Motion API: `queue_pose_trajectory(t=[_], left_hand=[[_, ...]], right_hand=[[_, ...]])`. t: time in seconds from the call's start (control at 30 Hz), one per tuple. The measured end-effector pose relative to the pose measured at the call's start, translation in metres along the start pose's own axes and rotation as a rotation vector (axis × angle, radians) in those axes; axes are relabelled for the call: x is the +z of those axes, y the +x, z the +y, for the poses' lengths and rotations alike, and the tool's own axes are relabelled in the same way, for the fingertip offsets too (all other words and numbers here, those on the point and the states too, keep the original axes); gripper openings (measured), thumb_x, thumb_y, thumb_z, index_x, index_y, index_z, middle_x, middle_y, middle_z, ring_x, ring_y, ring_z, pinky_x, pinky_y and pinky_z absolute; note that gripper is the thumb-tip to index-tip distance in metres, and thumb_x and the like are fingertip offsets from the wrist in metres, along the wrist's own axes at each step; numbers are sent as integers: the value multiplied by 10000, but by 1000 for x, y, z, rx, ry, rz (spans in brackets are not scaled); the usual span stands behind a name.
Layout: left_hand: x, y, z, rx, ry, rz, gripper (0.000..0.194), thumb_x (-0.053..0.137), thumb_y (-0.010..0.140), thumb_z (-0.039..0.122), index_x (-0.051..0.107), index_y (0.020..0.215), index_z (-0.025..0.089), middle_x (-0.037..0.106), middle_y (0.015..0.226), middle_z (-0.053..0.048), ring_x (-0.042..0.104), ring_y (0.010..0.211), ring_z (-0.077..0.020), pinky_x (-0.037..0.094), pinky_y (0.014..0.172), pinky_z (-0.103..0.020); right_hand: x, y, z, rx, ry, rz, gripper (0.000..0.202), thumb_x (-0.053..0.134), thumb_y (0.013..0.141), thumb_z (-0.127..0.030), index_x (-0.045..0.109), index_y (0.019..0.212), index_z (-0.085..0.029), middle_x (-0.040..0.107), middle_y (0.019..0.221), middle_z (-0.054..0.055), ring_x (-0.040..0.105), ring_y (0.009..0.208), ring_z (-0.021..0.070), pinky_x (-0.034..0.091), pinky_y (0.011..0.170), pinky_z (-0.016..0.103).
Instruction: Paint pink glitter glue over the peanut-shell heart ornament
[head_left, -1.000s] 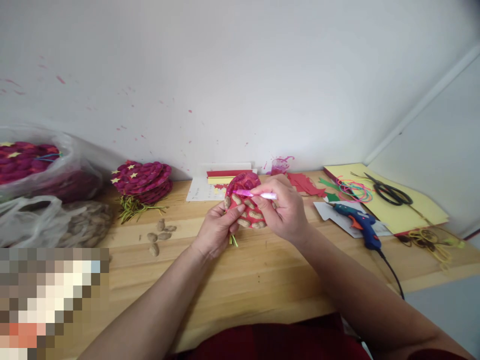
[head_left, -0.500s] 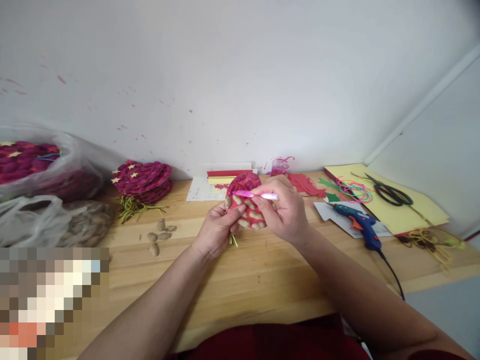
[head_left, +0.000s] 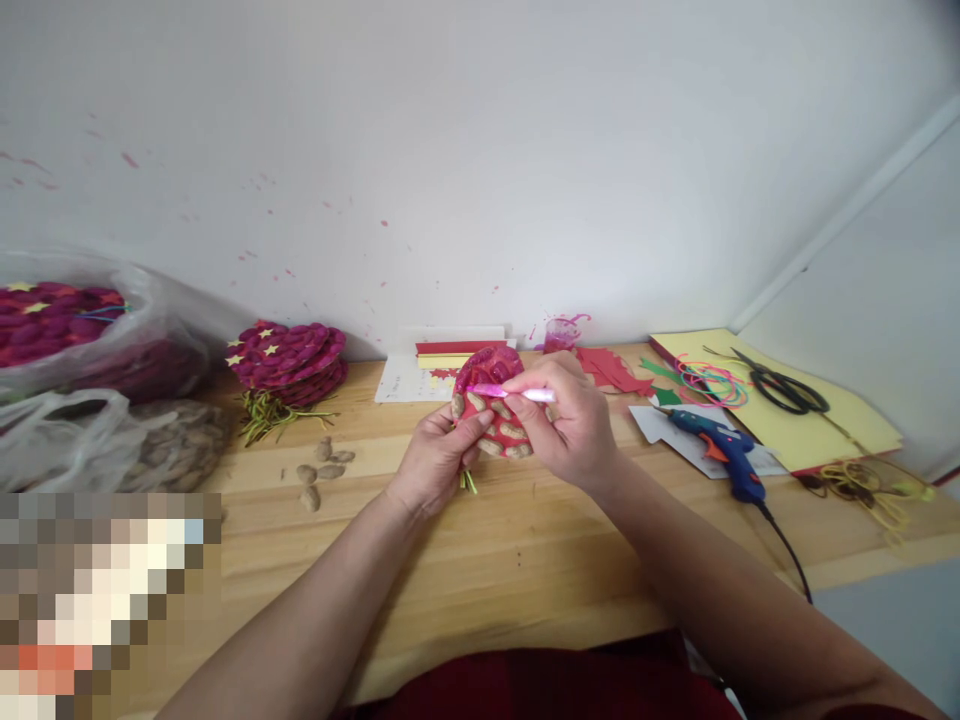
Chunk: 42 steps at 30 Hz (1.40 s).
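My left hand [head_left: 435, 462] holds a round red craft piece [head_left: 491, 412] covered with peanut shells, tilted up above the wooden table [head_left: 480, 540]. Part of its upper area is painted magenta. My right hand [head_left: 566, 420] grips a pink and white brush pen [head_left: 510, 392], its tip lying against the upper left of the piece. Green stems stick out below the piece by my left fingers.
A stack of magenta shell discs with yellow stars [head_left: 289, 360] sits at back left, near loose peanut shells [head_left: 319, 470] and plastic bags [head_left: 90, 400]. A blue glue gun [head_left: 720, 445], scissors [head_left: 787, 385], yellow paper [head_left: 787, 410] and red paper scraps [head_left: 611, 368] lie on the right.
The pen tip has shifted slightly over the top of the craft piece. Both hands stay in nearly the same place.
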<state>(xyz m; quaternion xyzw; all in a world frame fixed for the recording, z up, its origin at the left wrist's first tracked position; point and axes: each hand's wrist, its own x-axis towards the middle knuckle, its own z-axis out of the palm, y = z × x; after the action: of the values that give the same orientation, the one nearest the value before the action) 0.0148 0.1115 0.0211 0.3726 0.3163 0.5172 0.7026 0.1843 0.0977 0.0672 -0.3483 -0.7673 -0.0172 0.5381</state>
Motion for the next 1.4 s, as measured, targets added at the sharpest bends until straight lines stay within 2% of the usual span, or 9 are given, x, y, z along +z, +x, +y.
queue_pose_trajectory(t=[0.3,0.47,0.73,1.4], left_hand=[[1,0,-1,-2,-14,4,471,995,599,382,609,724,142,542,596,58,335,461,-21,236,419,-171],[0,-1,-3,8,18,-21,458,980,623,393,598,698,152,534,596,62,315,453,-18,220,417,-173],[-1,-1,-5,27,45,-34,440,967,653,384,592,682,158,502,588,70,318,453,-21,225,425,-174],[-5,1,-11,46,82,-46,428,962,658,403,615,688,153,550,613,43,325,475,-30,230,444,-181]], right_hand=[[0,0,1,7,24,-18,72,647,965,-182,681,961,-246,736,871,26,638,901,210,524,795,380],[-6,2,7,55,28,54,55,639,974,-207,679,981,-244,712,895,33,650,887,211,521,807,397],[-6,0,15,118,63,102,54,623,1001,-246,673,1017,-260,711,939,30,657,914,206,526,834,405],[-7,-1,15,140,148,88,63,619,1002,-272,675,1021,-251,693,946,41,660,909,207,532,833,409]])
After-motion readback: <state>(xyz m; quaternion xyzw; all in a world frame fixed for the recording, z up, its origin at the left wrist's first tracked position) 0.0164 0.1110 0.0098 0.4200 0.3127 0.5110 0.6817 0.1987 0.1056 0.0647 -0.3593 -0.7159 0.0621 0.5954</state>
